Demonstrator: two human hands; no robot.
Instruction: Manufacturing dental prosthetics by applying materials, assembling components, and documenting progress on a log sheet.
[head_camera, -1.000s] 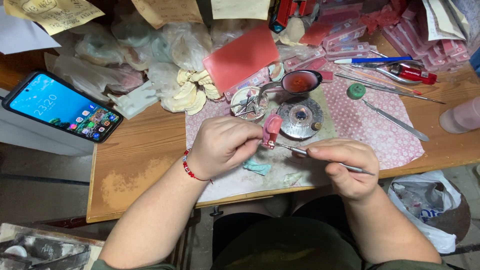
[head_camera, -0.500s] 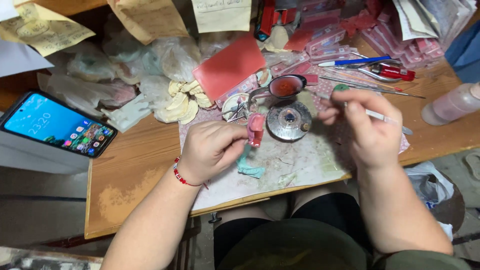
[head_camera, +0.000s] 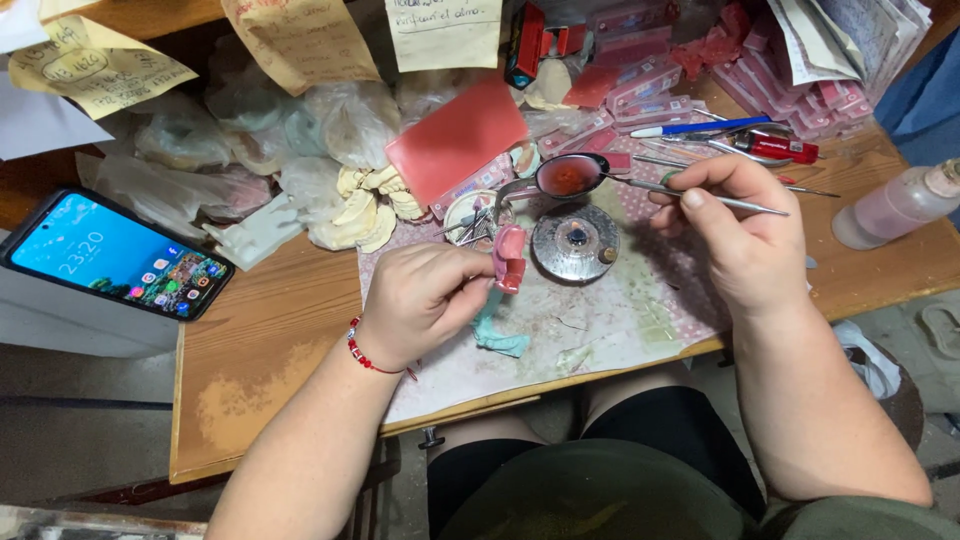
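Head view, only one: left hand (head_camera: 420, 300), centre frame, is gripping a small pink wax denture piece (head_camera: 509, 257) between thumb and fingertips, fingers curled closed around it; red bead bracelet (head_camera: 360, 352) is sitting on that wrist. Pale teal plaster-like cast (head_camera: 497, 335) is lying on the mat just below that hand. Right hand (head_camera: 740, 240), right of centre, is pinching a thin metal instrument (head_camera: 690, 194) pen-style, fingers closed on the shaft, tip pointing left into a metal spoon holding dark red melted wax (head_camera: 570, 176). Round metal burner with a small centre wick (head_camera: 575, 243) is sitting just below the spoon, between the two hands. All this is resting on a patterned pink-and-white mat (head_camera: 610, 320) over a worn wooden table (head_camera: 260, 370). Flat red wax sheet (head_camera: 455, 137) is lying upper centre, cream plaster dental casts (head_camera: 360, 205) just left of it. Black smartphone with lit screen (head_camera: 115, 255) is lying at left of frame. Clear plastic bottle with pinkish contents (head_camera: 895, 205) is lying at right edge. Blue pen (head_camera: 695, 127) and red-handled tool (head_camera: 775, 147) are lying upper right, near each other.
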